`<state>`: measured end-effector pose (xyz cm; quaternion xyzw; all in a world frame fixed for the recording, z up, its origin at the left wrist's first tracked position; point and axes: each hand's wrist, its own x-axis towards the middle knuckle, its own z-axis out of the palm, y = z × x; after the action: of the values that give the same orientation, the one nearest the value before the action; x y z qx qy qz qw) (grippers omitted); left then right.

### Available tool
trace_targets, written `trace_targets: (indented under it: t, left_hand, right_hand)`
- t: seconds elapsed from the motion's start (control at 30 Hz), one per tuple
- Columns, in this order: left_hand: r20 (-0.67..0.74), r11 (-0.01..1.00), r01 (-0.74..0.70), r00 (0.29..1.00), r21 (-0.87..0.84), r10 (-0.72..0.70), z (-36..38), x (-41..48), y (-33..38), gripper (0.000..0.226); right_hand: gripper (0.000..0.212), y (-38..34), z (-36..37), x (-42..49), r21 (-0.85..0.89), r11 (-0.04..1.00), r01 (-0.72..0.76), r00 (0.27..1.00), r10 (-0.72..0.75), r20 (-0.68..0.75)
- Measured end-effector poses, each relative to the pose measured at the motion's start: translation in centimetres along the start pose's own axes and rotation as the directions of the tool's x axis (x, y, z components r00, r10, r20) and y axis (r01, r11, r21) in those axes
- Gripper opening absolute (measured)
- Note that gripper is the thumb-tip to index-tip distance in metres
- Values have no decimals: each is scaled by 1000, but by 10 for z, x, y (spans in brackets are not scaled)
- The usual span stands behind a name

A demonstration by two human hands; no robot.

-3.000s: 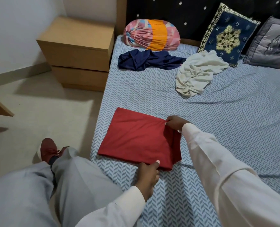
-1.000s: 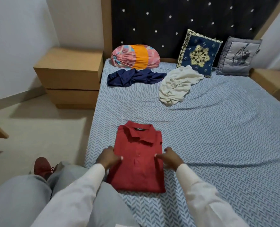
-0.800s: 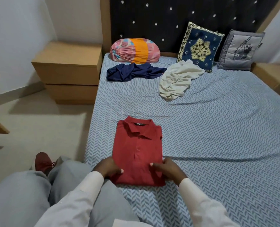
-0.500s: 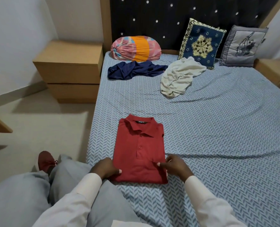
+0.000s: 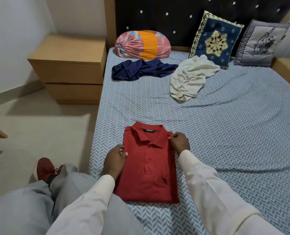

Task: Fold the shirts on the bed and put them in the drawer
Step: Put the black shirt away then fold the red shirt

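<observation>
A folded red shirt (image 5: 151,175) lay near the edge of the bed (image 5: 225,150), the left hand (image 5: 114,158) gripping its left side and the right hand (image 5: 179,141) pinching its shoulder. Squaring both edges evenly before lifting would likely keep the fold intact for the drawer unit (image 5: 69,68).

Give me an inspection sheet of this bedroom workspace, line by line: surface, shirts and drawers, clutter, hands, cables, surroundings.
Surface: bed sheet, blue herringbone, lightly wrinkled.
Job's things: red polo shirt folded, collar up, near the bed's left edge; navy shirt and cream shirt crumpled near the headboard; bedside cabinet left of the bed, both drawers shut.
Clutter: pink-and-orange bolster, blue embroidered cushion and grey cushion against the headboard.
Grippers: left hand grips the red polo shirt's left edge; right hand pinches its right shoulder.
Cables: nothing seen.
Surroundings: white wall, beige floor.
</observation>
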<state>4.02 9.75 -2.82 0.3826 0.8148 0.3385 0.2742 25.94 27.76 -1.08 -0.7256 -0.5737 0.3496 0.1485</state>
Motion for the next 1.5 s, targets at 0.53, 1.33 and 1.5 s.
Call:
trace_targets:
  t: [0.53, 1.33, 1.5]
  left_hand:
    - [7, 985, -152, 988, 83, 152, 11, -3, -17, 57]
    - [23, 1000, 20, 1000, 17, -20, 6, 91, 25, 33]
    - [-53, 965, 147, 985, -217, -162, 6, 102, 24, 12]
  right_hand:
    - [21, -17, 20, -12, -1, 948, 318, 923, -309, -229]
    - [32, -2, 12, 3, -63, 997, 52, 993, -58, -102]
    - [30, 4, 12, 9, 40, 998, -40, 992, 44, -115]
